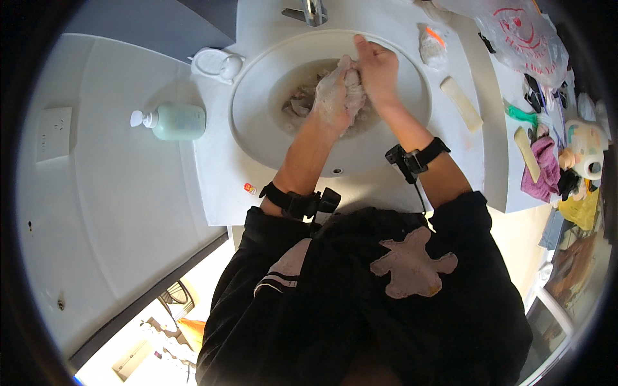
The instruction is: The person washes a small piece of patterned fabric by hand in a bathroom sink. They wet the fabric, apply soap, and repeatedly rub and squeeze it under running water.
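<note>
Both my hands are over a white oval washbasin (260,140) that holds cloudy water. My left hand (330,99), wet with suds, grips a bunched, pale wet cloth (355,91). My right hand (379,70) is curled against the right side of that cloth, its thumb pointing up; whether its fingers pinch the fabric is hidden. Darker wet fabric (300,103) lies in the water to the left of my hands. Above the basin's far rim stands a chrome faucet (315,12), with no water seen running from it.
A pump bottle of pale green liquid (179,122) and a white soap dish (212,63) are at the left. On the right are a cream-coloured bar (461,104), a small plastic-wrapped item (433,47), a printed plastic bag (524,38), a purple cloth (543,169) and a jug (584,147).
</note>
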Demonstrator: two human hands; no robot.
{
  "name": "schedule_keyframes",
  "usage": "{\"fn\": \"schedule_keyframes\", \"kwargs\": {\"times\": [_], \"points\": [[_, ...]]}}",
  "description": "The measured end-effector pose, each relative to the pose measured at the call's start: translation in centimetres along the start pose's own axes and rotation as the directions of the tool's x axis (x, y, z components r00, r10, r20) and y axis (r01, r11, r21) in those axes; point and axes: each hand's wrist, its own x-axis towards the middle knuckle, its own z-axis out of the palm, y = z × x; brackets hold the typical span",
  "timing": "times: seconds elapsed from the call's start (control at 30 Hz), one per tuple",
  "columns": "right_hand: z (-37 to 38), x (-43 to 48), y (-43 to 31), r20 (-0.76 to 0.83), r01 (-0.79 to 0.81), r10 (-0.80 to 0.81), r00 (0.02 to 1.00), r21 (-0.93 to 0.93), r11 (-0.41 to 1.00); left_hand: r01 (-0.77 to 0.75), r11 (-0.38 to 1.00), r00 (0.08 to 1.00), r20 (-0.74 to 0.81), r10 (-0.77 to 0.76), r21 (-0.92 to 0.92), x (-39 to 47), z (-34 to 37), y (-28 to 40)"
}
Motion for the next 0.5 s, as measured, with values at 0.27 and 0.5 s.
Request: {"fn": "schedule_keyframes", "kwargs": {"times": [0.27,0.5], "points": [[-5.1,-0.2,0.0,0.631,-0.551,0.148,0.761,0.510,0.661,-0.119,0.981,0.910,-0.377,0.169,0.152,-0.1,-0.1,2.2],[-4.9,-0.2,-0.3,0.492,-0.426,0.139,0.859,0.537,0.728,-0.171,0.977,0.970,-0.152,0.189,0.126,-0.2,0.3,1.5]]}}
